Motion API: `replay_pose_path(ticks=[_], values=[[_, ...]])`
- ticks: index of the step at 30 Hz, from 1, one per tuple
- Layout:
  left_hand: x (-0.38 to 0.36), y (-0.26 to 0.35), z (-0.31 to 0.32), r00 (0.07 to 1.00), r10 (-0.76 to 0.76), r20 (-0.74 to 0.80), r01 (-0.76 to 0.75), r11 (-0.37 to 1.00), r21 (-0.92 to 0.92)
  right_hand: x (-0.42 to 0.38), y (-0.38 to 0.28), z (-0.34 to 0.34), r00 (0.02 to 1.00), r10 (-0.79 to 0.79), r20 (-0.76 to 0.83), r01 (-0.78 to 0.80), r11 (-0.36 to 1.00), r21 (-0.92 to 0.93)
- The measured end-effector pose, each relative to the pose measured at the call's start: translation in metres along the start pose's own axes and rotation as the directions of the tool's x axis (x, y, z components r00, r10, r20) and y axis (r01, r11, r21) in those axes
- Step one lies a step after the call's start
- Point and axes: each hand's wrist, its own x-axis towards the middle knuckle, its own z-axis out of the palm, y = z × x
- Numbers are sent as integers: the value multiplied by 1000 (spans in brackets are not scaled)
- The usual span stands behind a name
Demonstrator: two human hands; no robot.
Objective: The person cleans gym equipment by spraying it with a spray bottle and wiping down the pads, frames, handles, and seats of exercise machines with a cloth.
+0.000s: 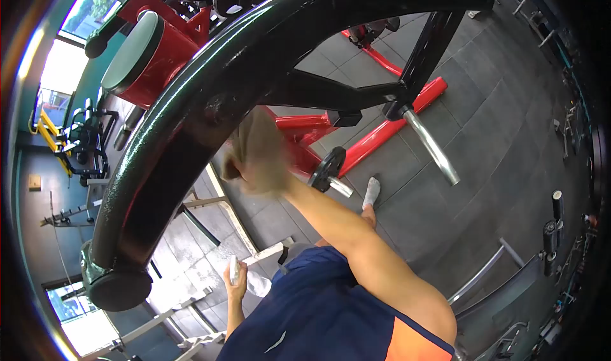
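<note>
My right hand (266,179), smeared by motion, is wrapped in or pressed against a brown cloth (258,141). The cloth lies against the underside edge of a thick, curved black machine arm (210,100) that sweeps across the view. Lower down, my left hand (236,288) grips a spray bottle (258,284) by its white trigger head, close to my dark blue shirt. The bottle's body looks clear. How the right fingers sit on the cloth is blurred.
A bare metal plate peg (431,146) sticks out from the black frame. Below it are a red base beam (375,143) and a black weight plate (328,169) on a short bar. A pale metal frame (232,224) stands left of my legs. A round red pad (137,62) is upper left.
</note>
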Motion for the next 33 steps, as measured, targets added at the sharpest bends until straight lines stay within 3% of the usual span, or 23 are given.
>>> replay_pose_path(ticks=[1,3,5,6,9,11,12,13,15,16,19,21,22,24,26,28,29,30,31,32,33], values=[[-2,-6,-9,999,-29,35,29,1000,1,22,0,11,992,-20,124,37,991,-129],[-7,-29,-18,992,-125,4,125,992,-22,49,23,21,899,154,410,-4,940,-342],[-19,-21,-25,973,-230,7,230,971,-69,37,57,14,790,290,539,-5,884,-468],[-22,-39,-28,985,-169,-22,169,986,-16,12,86,16,846,169,506,135,850,-510],[-31,-59,-31,984,-167,-62,165,986,-32,-22,73,-41,954,-182,237,293,731,-617],[-35,-68,-33,982,-170,-78,165,984,-64,4,80,-37,974,-121,189,213,766,-607],[-38,-74,-34,981,-183,-56,179,981,-74,18,84,-38,982,-82,171,170,781,-601],[-37,-68,-33,983,-181,-23,179,982,-65,34,86,-38,946,136,295,75,791,-607],[-35,-65,-35,985,-175,17,175,984,-43,55,91,-43,705,528,473,-124,748,-652],[-35,-71,-35,985,-169,20,170,985,-40,32,105,-46,933,173,316,70,774,-629],[-32,-76,-34,995,-102,19,103,994,-45,-7,111,-86,944,-266,196,330,734,-594],[-35,-90,-34,999,-46,12,46,999,-22,-50,101,-106,998,-5,56,21,958,-287],[-35,-92,-32,999,-36,10,37,999,-19,-64,92,-128,779,625,46,-608,772,-186],[-41,-78,-31,995,-96,19,97,994,-46,-73,73,-146,365,926,99,-930,368,-17],[-37,-74,-32,984,-169,61,170,985,-22,-74,54,-140,637,770,47,-765,623,163],[-36,-85,-30,993,-107,48,109,993,-37,-84,36,-138,818,569,-85,-523,796,305],[-32,-87,-27,997,-67,46,69,996,-47,-56,47,-127,913,408,4,-408,912,47],[-27,-60,-27,978,-160,134,163,987,-13,-28,59,-117,971,220,97,-195,956,-217],[-24,-65,-27,986,-136,99,133,991,31,1,70,-106,983,31,182,45,915,-400],[-20,-74,-26,992,-110,62,105,992,76,20,91,-96,951,8,308,167,827,-537],[-18,-83,-29,996,-86,25,82,989,124,30,101,-89,927,99,361,149,788,-597]])
